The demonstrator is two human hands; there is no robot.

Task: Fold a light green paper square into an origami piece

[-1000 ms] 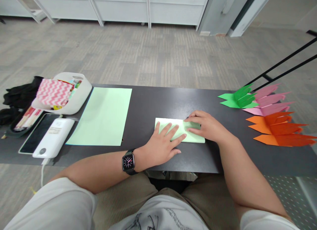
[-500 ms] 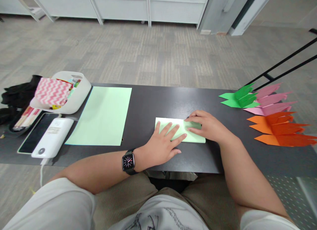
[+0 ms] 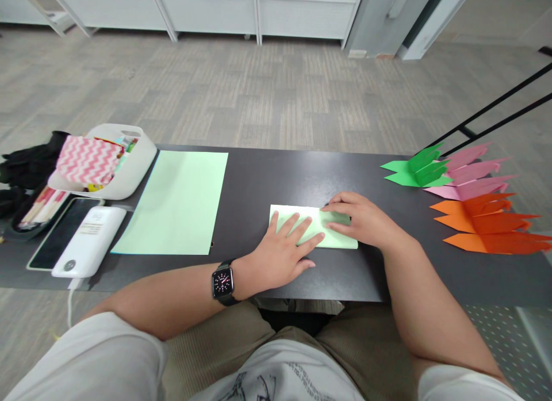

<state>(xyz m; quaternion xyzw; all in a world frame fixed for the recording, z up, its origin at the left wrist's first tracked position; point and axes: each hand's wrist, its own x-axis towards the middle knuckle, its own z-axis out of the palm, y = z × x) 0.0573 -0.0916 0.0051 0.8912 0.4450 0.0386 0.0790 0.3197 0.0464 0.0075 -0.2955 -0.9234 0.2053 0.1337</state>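
Observation:
A light green sheet of paper point(image 3: 336, 238), folded into a narrow rectangle, lies on the dark table in front of me. My left hand point(image 3: 282, 248) rests flat across its left half with fingers spread. Over the right half is my right hand point(image 3: 360, 220); its fingertips touch the paper near the far edge. The thumb lies lower down, apart from the index finger. Part of the paper is covered by both hands.
Left of my hands lies a larger light green sheet point(image 3: 172, 202). Beyond it are a white power bank point(image 3: 90, 240), a phone point(image 3: 54, 237) and a white basket point(image 3: 133, 174). Folded green point(image 3: 416, 171), pink point(image 3: 478, 174) and orange paper pieces point(image 3: 483, 225) stand at the right.
Both hands and the folded paper keep their places. Only the camera view has shifted very slightly.

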